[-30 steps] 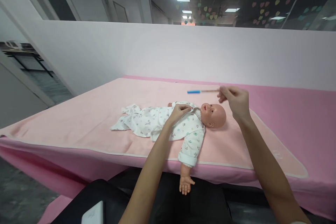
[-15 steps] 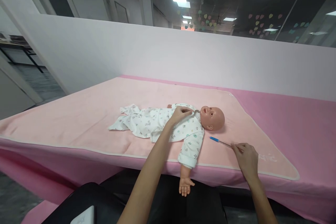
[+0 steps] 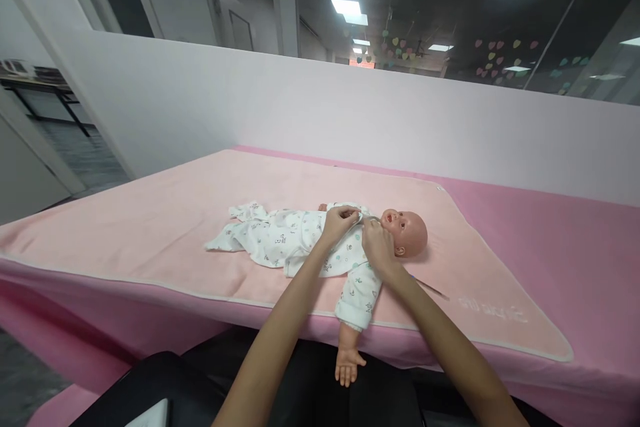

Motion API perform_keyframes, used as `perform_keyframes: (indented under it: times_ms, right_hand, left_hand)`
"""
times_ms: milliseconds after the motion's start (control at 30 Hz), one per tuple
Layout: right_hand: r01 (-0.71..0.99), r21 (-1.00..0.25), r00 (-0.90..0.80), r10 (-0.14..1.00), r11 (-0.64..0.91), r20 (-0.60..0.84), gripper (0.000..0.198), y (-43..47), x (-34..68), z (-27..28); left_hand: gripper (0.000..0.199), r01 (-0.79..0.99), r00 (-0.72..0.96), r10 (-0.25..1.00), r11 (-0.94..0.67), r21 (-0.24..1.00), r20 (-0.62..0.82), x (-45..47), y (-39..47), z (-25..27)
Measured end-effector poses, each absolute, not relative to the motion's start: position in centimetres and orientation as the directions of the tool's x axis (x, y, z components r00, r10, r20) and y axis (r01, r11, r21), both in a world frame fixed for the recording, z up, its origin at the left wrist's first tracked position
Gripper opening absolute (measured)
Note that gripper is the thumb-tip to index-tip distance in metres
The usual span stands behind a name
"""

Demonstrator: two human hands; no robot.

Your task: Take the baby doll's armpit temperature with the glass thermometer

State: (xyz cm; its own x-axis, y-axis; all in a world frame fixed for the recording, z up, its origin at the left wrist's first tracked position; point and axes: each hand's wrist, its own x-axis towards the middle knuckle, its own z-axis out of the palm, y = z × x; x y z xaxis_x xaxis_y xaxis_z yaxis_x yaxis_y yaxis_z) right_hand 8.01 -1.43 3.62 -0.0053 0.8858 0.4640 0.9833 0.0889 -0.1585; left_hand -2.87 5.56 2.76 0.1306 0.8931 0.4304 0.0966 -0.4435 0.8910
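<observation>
A baby doll (image 3: pixel 410 232) in a white printed outfit (image 3: pixel 295 233) lies on its back, head to the right. At the neckline, my left hand (image 3: pixel 341 221) is closed in a pinch on the outfit's collar edge. Beside it, against the doll's chin, my right hand (image 3: pixel 377 242) is closed on the collar from the other side. A thin stick-like thermometer or pen (image 3: pixel 431 288) lies on the blanket, its blue end partly behind my right forearm. One doll arm (image 3: pixel 349 357) hangs over the table's front edge.
A peach blanket (image 3: pixel 175 213) covers much of the pink tabletop (image 3: pixel 565 247). Behind it stands a white low wall (image 3: pixel 400 120) with glass above. A white object (image 3: pixel 150 415) rests on something black at the lower left.
My right hand has let go of the thin blue-ended stick, leaving it on the blanket, and has moved left to the doll's collar. My left hand stays at the neckline.
</observation>
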Motion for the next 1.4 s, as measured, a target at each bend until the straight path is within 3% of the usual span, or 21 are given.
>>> perform_keyframes:
  times_ms: [100, 233, 367, 500, 833, 1000, 1400]
  right_hand:
    - [0.964, -0.245, 0.029, 0.879, 0.101, 0.476, 0.034, -0.4, 7.5, 2.4]
    - [0.852, -0.444, 0.093, 0.754, 0.277, 0.650, 0.034, -0.7, 8.1, 1.1]
    - [0.695, -0.547, 0.198, 0.608, 0.466, 0.769, 0.027, -0.9, 8.1, 0.7]
    - [0.641, -0.543, 0.201, 0.564, 0.543, 0.801, 0.025, -0.7, 8.1, 0.4]
    - [0.675, -0.551, 0.201, 0.596, 0.490, 0.777, 0.024, -0.7, 8.0, 0.2]
    - [0.676, -0.572, 0.226, 0.608, 0.465, 0.761, 0.026, -0.6, 8.1, -0.2]
    - [0.705, -0.542, 0.176, 0.627, 0.458, 0.759, 0.027, -0.6, 8.0, -0.2]
  left_hand:
    - [0.019, 0.122, 0.126, 0.897, -0.437, 0.891, 0.423, -2.8, 5.8, 2.8]
    - [0.019, 0.166, 0.093, 0.900, -0.435, 0.885, 0.425, -2.9, 5.9, 2.7]
    - [0.021, 0.092, 0.272, 0.870, -0.449, 0.889, 0.411, -3.3, 5.6, 2.8]
    - [0.022, 0.019, 0.460, 0.805, -0.431, 0.902, 0.375, -3.7, 5.3, 3.3]
    - [0.027, 0.026, 0.515, 0.805, -0.358, 0.933, 0.295, -4.4, 5.3, 3.8]
    - [0.036, 0.075, 0.579, 0.765, -0.396, 0.915, 0.284, -4.8, 5.4, 4.0]
    - [0.033, 0.142, 0.587, 0.732, -0.513, 0.846, 0.346, -4.4, 5.2, 3.8]
